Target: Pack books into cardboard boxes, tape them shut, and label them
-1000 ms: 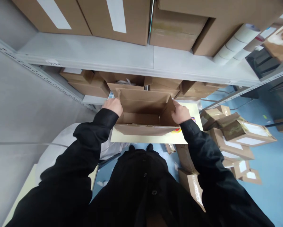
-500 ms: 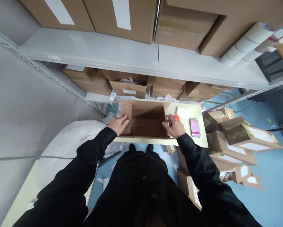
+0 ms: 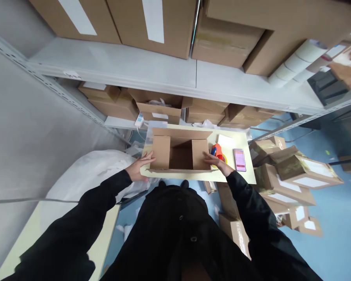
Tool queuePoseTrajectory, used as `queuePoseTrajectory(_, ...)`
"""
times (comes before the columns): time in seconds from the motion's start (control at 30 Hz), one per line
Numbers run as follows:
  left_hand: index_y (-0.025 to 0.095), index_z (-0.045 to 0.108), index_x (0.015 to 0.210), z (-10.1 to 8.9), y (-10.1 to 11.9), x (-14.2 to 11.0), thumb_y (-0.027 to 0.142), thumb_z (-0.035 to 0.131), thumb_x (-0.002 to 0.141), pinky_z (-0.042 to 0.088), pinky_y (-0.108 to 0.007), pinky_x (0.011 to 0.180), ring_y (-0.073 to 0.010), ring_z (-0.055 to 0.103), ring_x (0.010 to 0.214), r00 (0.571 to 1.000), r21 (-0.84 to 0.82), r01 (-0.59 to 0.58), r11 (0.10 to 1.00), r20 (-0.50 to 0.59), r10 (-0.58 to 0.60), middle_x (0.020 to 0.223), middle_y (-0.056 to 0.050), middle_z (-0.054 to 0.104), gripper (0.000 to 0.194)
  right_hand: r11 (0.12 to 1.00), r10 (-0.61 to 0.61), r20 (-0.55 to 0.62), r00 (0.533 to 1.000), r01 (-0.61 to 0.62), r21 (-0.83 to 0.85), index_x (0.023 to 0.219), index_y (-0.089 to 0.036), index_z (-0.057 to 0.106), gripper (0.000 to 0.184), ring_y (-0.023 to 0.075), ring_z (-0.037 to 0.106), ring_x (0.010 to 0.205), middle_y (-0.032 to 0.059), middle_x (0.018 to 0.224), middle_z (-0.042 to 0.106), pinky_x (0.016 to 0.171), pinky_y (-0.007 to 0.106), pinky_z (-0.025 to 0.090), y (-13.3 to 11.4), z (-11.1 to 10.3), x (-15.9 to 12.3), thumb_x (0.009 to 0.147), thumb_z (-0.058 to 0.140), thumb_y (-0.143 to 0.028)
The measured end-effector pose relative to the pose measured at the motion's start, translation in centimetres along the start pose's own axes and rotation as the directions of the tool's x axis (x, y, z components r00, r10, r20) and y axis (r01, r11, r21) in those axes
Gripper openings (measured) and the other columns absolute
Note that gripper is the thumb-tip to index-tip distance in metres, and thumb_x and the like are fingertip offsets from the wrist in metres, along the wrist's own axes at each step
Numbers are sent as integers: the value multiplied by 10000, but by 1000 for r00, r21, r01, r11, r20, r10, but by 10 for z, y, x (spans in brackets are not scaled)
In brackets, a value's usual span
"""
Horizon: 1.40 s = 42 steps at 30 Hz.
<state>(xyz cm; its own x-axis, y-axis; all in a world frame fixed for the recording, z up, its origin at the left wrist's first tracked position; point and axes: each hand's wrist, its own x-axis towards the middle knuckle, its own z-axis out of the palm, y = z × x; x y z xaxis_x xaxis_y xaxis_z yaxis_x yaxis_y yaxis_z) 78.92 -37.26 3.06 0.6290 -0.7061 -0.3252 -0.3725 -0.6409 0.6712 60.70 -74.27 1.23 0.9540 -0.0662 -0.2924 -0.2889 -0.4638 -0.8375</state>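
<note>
A cardboard box (image 3: 160,152) lies on the pale worktable (image 3: 175,177) in front of me. Both its short end flaps are folded inward, leaving a dark gap between them, while the long far flap stands up. At the box's left end is my left hand (image 3: 139,166), its fingers spread and the tips by the edge. My right hand (image 3: 219,162) is at the right end, fingers stretched out and touching the right flap's edge. Just behind the right hand sits an orange tape dispenser (image 3: 217,150) with a yellow roll.
A phone (image 3: 239,160) and a white paper stack (image 3: 226,141) lie on the table's right side. Beyond is a grey shelf (image 3: 119,64) with cardboard boxes. Taped cartons (image 3: 310,171) are piled at right; a white bag (image 3: 84,175) bulges at left.
The right end flap has folded inward and the left one lies flatter. My left hand has moved outward to the left and opened wider; my right hand has shifted slightly right and down.
</note>
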Motion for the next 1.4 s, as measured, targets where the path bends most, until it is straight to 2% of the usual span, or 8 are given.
queuePoseTrajectory(0.13, 170, 566, 1200, 24, 1, 13, 538, 606, 681, 303, -420, 1106, -241, 436, 1304, 980, -190, 67, 979, -170, -100, 1390, -148, 483, 638, 989, -139, -216, 967, 145, 13, 1150, -137, 602, 556, 261, 489, 1231, 173, 1342, 508, 961, 436, 431, 17, 19, -5, 917, 231, -481)
queuePoseTrajectory(0.4, 130, 299, 1390, 54, -3, 30, 390, 559, 757, 324, -384, 1110, -228, 364, 1350, 920, -473, -2, 881, -347, -184, 1478, -197, 334, 732, 973, 15, -616, 788, -153, -172, 1455, -62, 106, 1006, 311, 376, 1299, 278, 1439, 288, 976, 471, 413, 20, 30, 30, 724, 634, -505)
queuePoseTrajectory(0.57, 108, 281, 1414, 55, -10, 31, 386, 528, 788, 286, -381, 1129, -230, 325, 1365, 938, -468, 30, 883, -292, -187, 1468, -198, 353, 728, 936, -215, -513, 831, 26, -350, 1457, -48, 130, 1048, 317, 295, 1357, 268, 1451, 287, 1059, 447, 333, -3, -28, 80, 686, 707, -461)
queuePoseTrajectory(0.73, 152, 199, 1462, 66, -23, 34, 354, 524, 814, 253, -427, 1136, -254, 270, 1388, 913, -459, -135, 878, -402, -70, 1528, -177, 227, 752, 864, -364, -280, 888, 210, -457, 1117, -146, 630, 413, 285, 579, 1065, 167, 1140, 592, 955, 438, 452, 1, -23, 81, 816, 582, -425)
queuePoseTrajectory(0.87, 173, 181, 1474, 67, -19, 30, 255, 477, 840, 271, -460, 1126, -279, 108, 1429, 873, -258, -173, 950, -488, 27, 1568, -146, -14, 704, 859, -385, -292, 875, 223, -461, 1029, -149, 673, 332, 274, 540, 1153, 162, 1216, 570, 988, 436, 448, 23, 10, 61, 890, 458, -361)
queuePoseTrajectory(1.03, 95, 347, 1414, 58, 32, 36, 178, 424, 828, 177, -527, 1139, -320, 64, 1434, 906, 285, -19, 958, -400, 137, 1554, -180, 108, 597, 926, -288, -432, 854, 135, -352, 1040, -167, 670, 304, 266, 498, 1220, 140, 1233, 586, 1023, 448, 429, 33, 35, 60, 884, 443, -296)
queuePoseTrajectory(1.2, 74, 303, 1434, 73, 80, 67, 547, 552, 748, -2, -584, 1126, -368, 116, 1423, 973, 564, -129, 816, -85, 213, 1523, -205, 211, 870, 960, -189, -506, 842, 50, -274, 1089, -166, 658, 344, 243, 409, 1314, 118, 1314, 545, 1076, 419, 370, 28, 53, 60, 900, 394, -279)
queuePoseTrajectory(1.4, 35, 138, 1471, 94, 83, 82, 724, 548, 612, -52, -550, 1125, -352, 112, 1426, 992, 649, -77, 757, -24, 121, 1534, -219, 151, 1174, 989, -24, -540, 842, -58, -135, 1269, -144, 534, 471, 263, 430, 1282, 147, 1352, 502, 1032, 421, 370, 65, 39, 34, 907, 360, -390)
